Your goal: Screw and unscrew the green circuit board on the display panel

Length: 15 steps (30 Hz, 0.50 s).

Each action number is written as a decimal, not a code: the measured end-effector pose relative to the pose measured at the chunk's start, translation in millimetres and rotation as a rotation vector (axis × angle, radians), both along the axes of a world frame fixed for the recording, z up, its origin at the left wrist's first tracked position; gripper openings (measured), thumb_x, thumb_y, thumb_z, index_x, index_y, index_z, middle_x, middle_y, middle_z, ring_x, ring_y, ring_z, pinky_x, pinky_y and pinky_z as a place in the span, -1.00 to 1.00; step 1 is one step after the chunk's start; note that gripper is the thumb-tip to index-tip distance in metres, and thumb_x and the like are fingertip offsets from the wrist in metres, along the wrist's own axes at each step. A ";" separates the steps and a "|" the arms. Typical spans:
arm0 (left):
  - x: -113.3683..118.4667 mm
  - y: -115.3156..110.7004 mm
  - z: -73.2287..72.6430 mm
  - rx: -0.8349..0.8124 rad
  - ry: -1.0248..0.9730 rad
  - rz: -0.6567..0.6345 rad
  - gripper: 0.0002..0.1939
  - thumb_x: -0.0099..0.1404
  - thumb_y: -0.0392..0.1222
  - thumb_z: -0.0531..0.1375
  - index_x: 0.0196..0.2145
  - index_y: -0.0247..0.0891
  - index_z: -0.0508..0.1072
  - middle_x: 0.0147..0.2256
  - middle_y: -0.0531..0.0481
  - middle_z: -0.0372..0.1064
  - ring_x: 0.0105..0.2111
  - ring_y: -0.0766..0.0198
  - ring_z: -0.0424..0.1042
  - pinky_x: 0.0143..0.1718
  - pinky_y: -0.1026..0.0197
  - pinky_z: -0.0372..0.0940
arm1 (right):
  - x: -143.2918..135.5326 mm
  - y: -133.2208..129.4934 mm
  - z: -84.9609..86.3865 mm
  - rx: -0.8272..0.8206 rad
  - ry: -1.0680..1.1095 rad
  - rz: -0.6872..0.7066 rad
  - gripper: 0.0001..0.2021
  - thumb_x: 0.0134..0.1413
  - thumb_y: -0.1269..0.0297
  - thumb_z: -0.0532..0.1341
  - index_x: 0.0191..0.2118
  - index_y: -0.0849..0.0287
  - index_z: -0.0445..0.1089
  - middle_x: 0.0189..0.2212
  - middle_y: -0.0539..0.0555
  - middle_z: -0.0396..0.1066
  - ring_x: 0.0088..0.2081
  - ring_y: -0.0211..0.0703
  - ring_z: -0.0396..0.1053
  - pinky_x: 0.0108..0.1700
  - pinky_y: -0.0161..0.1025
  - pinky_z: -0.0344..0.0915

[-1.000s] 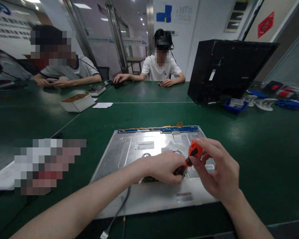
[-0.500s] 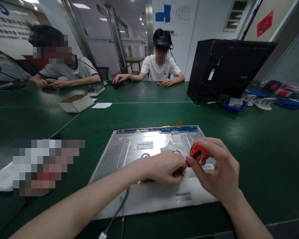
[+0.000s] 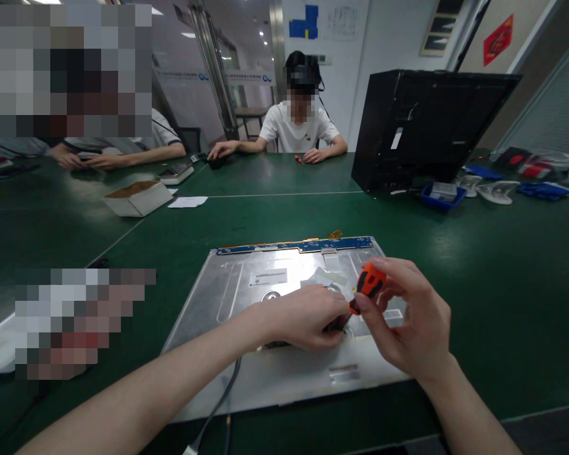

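An orange and black screwdriver (image 3: 370, 280) is pinched between the thumb and fingers of my right hand (image 3: 415, 322). It tilts, with its lower end beside the curled fingers of my left hand (image 3: 315, 316). What those closed fingers hold is hidden. Beneath both hands lies a flat silver metal panel (image 3: 232, 287), with a blue circuit board strip (image 3: 289, 245) along its far edge. Partly covered by my left hand is a dark part on the panel. A grey cable (image 3: 227, 393) runs from near there over the front edge.
A black monitor-like casing (image 3: 427, 133) stands at the back right, beside a blue tray (image 3: 443, 197). An open white box (image 3: 137, 200) and a paper sheet (image 3: 188, 202) lie at the left back. Across the green table (image 3: 265, 218) sits a person (image 3: 301, 123); another sits left.
The view has shifted slightly, so most things appear a little further left. My hands keep nearly the same pose at the panel, and the screwdriver handle looks slightly turned.
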State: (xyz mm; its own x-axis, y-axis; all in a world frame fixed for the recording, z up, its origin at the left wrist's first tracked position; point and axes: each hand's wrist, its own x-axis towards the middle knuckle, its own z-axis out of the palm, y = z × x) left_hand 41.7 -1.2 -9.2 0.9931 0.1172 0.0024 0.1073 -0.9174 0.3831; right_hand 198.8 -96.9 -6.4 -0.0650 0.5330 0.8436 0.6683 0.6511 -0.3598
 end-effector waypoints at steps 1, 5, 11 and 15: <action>-0.2 0.1 -0.2 -0.002 0.000 0.002 -0.85 0.20 -0.31 0.19 -0.51 -0.28 0.33 -0.55 0.07 0.28 -0.57 0.34 0.20 -0.50 0.26 0.12 | 0.2 -0.1 -0.5 -0.003 0.000 0.003 -0.47 0.07 0.54 0.25 0.16 0.18 0.17 -0.13 0.11 0.35 -0.37 -0.29 0.36 -0.54 -0.34 0.31; -0.5 0.8 -0.4 0.019 0.003 -0.003 -0.83 0.20 -0.29 0.19 -0.53 -0.27 0.31 -0.55 0.06 0.27 -0.56 0.33 0.18 -0.51 0.25 0.10 | 0.6 -0.3 -1.3 -0.015 0.000 0.004 -0.47 0.07 0.53 0.25 0.17 0.17 0.17 -0.12 0.11 0.35 -0.38 -0.30 0.35 -0.53 -0.33 0.31; -0.5 -0.3 1.1 0.014 0.015 -0.017 -0.86 0.20 -0.32 0.17 -0.51 -0.28 0.32 -0.51 0.02 0.32 -0.53 0.30 0.24 -0.49 0.25 0.14 | -0.6 1.0 2.5 0.001 -0.020 -0.002 -0.51 0.08 0.51 0.25 0.13 0.17 0.19 -0.17 0.07 0.34 -0.47 -0.38 0.28 -0.56 -0.36 0.27; -0.4 -0.7 0.2 0.030 0.017 -0.015 -0.88 0.19 -0.32 0.17 -0.50 -0.28 0.33 -0.47 -0.01 0.36 -0.49 0.27 0.30 -0.45 0.23 0.18 | -2.1 1.4 4.3 0.006 -0.069 -0.021 -0.53 0.11 0.49 0.23 0.13 0.20 0.18 -0.29 -0.01 0.36 -0.51 -0.38 0.27 -0.58 -0.38 0.26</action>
